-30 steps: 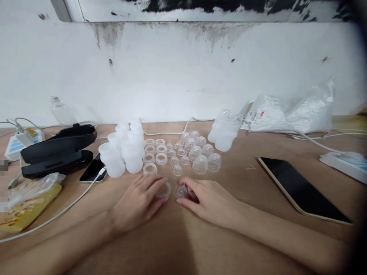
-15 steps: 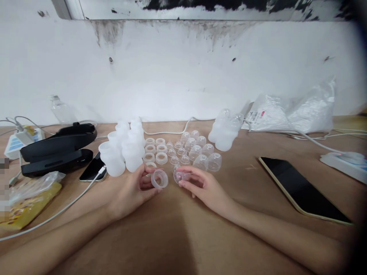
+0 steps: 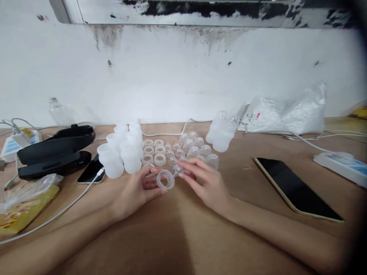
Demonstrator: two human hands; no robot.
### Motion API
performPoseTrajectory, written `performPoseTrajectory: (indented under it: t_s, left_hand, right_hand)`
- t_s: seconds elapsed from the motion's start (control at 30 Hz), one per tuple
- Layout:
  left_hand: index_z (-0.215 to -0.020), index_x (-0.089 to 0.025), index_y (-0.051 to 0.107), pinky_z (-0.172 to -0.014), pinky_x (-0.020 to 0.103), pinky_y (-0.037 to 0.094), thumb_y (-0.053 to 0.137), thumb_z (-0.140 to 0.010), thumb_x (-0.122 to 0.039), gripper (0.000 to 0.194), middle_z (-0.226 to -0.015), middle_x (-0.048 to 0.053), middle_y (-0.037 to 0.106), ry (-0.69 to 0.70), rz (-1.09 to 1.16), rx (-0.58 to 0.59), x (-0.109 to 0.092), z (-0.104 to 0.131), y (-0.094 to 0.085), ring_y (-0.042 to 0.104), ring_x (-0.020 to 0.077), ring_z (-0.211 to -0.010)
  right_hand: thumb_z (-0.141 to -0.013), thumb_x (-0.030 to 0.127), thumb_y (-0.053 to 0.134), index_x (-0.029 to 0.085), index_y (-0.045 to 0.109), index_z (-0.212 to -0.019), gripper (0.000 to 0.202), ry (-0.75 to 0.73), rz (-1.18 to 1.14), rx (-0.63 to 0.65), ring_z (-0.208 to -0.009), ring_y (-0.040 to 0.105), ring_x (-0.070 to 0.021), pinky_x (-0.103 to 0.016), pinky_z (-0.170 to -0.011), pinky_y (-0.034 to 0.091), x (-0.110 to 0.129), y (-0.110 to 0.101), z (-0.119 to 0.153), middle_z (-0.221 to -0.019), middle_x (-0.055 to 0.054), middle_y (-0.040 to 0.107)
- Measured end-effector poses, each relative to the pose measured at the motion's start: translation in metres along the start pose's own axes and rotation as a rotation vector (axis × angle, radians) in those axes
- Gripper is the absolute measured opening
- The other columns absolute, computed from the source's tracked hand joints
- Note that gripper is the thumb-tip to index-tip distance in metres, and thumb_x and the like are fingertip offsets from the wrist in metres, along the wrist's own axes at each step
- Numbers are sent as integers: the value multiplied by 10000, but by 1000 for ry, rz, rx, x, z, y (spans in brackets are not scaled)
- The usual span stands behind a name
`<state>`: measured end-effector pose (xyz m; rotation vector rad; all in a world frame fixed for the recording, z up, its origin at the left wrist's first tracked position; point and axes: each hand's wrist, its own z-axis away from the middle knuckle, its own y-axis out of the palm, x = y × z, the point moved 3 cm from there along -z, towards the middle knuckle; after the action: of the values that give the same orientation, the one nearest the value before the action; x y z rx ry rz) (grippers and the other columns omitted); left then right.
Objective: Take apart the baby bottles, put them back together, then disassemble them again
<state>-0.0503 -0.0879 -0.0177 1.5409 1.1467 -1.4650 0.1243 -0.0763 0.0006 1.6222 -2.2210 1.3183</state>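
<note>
My left hand (image 3: 143,185) grips a translucent collar ring (image 3: 166,179) by its rim, its opening turned toward me. Close at its right, my right hand (image 3: 202,183) pinches a clear bottle nipple (image 3: 178,170) between thumb and fingers. The nipple sits right beside the ring's edge; whether they touch I cannot tell. Behind my hands, several collar rings (image 3: 159,159) lie in rows, with small clear nipples (image 3: 179,152) to their right and clear dome caps (image 3: 205,149) beyond those. White bottle bodies (image 3: 114,164) stand open-topped behind my left hand.
Capped white bottles (image 3: 221,139) stand at the back right. A large phone (image 3: 296,189) lies on the right, a smaller phone (image 3: 89,172) on the left beside a black case (image 3: 57,149). A white cable (image 3: 57,221) crosses the left side; a power strip (image 3: 341,164) lies far right.
My right hand has brought the nipple left and up to the ring, turning it. My left hand has shifted slightly right with the ring. The view has tilted a little.
</note>
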Motion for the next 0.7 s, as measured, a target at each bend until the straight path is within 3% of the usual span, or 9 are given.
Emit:
performPoseTrajectory:
  t_s: [0.1,0.23,0.33,0.47,0.6,0.7]
  left_hand:
    - [-844,-176,422,-847,381,474,623,-673,-127,269,-961,40,623,-13,62,-20,1,-1,4,602,184,-926]
    - [-838,-182,420,-848,385,472,632,-663,-136,279,-946,29,630,2,100,-3,4,-1,7,609,185,-916]
    - [-830,-186,407,-861,391,465,640,-661,-146,291,-949,31,632,-12,132,12,5,0,7,611,184,-915]
    - [-841,-187,399,-855,395,472,635,-675,-166,289,-953,38,632,-9,122,12,4,1,7,613,182,-909]
    - [-845,-181,417,-806,379,500,632,-684,-184,268,-947,37,618,23,50,-22,4,0,6,601,185,-918]
    - [-826,-182,417,-798,356,499,628,-693,-174,250,-991,42,596,66,20,-16,3,0,5,588,175,-929]
  right_hand:
    - [-832,84,396,179,484,-1188,379,-258,184,69,-769,509,-132,-274,-663,473,8,6,4,-896,-71,534]
    - [-831,46,331,152,399,-1260,448,-414,295,118,-800,527,-165,-323,-681,483,11,13,8,-884,-95,559]
    - [-828,50,354,97,433,-1216,398,-482,277,150,-843,537,-189,-338,-701,484,14,13,8,-858,-106,595]
    - [-827,82,406,140,557,-1020,252,-423,188,169,-839,532,-177,-330,-710,485,14,12,4,-846,-73,631]
    - [-815,109,452,169,581,-930,183,-384,84,184,-904,513,-171,-332,-779,471,16,12,3,-918,-60,627]
    - [-816,163,466,181,556,-949,162,-213,-9,138,-941,511,-176,-342,-792,464,15,11,3,-1007,-82,561]
